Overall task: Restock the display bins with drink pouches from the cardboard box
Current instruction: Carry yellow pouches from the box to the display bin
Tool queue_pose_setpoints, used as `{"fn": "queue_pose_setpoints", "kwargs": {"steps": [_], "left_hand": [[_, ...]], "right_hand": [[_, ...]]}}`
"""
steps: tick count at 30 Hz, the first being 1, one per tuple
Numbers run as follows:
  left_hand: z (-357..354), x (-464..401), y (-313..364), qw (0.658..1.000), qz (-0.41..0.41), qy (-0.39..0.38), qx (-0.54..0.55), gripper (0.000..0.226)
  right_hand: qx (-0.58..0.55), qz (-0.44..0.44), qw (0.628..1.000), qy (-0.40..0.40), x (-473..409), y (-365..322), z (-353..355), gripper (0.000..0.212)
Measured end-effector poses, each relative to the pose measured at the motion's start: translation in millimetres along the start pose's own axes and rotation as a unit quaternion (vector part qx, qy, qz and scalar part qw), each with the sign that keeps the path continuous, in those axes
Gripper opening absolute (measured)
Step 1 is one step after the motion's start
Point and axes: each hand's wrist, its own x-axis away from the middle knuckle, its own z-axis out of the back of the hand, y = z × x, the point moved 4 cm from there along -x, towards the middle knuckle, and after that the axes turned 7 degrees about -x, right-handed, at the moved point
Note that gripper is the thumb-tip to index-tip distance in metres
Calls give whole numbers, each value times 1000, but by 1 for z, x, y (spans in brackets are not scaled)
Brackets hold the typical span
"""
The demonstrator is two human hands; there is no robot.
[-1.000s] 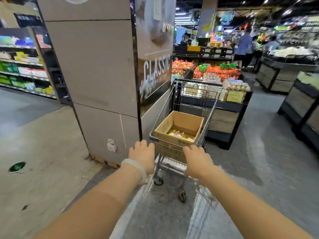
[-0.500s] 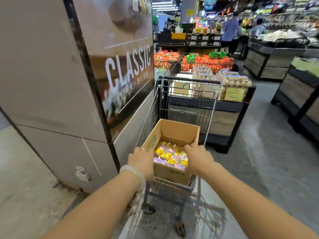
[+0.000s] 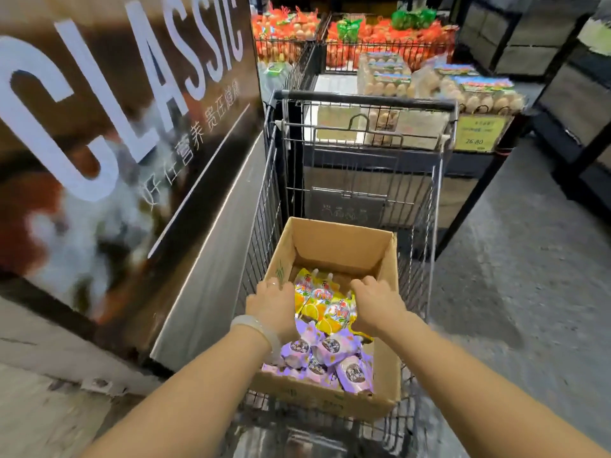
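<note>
Both bare forearms reach forward and down into the open brown cardboard box (image 3: pixel 344 249), which sits in the wire shopping cart (image 3: pixel 363 150). The left hand (image 3: pixel 276 307), a pale bangle (image 3: pixel 256 328) on its wrist, lies palm down at the box's left wall, fingers bent over the yellow drink pouches (image 3: pixel 322 304); whether it grasps one, I cannot tell. The right hand (image 3: pixel 375 307) lies palm down on the right edge of the same pouches, fingers loosely curved, grip unclear. The yellow pouches lie flat between the hands, spouts towards the box's far wall. Purple drink pouches (image 3: pixel 325 355) are heaped against the near wall, pointing various ways.
</note>
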Motion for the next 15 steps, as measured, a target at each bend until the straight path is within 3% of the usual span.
{"fn": "queue_pose_setpoints", "kwargs": {"steps": [5, 8, 15], "left_hand": [[-33, -99, -6, 998, -36, -53, -3, 59], [-68, -143, 0, 993, -62, -104, -16, 56], [-162, -228, 12, 982, -47, -178, 34, 69]], "right_hand": [[-28, -43, 997, -65, -89, 14, -42, 61], [-35, -74, 991, -101, -129, 30, -78, 55], [-154, -159, 967, -126, -202, 75, -172, 51]]}}
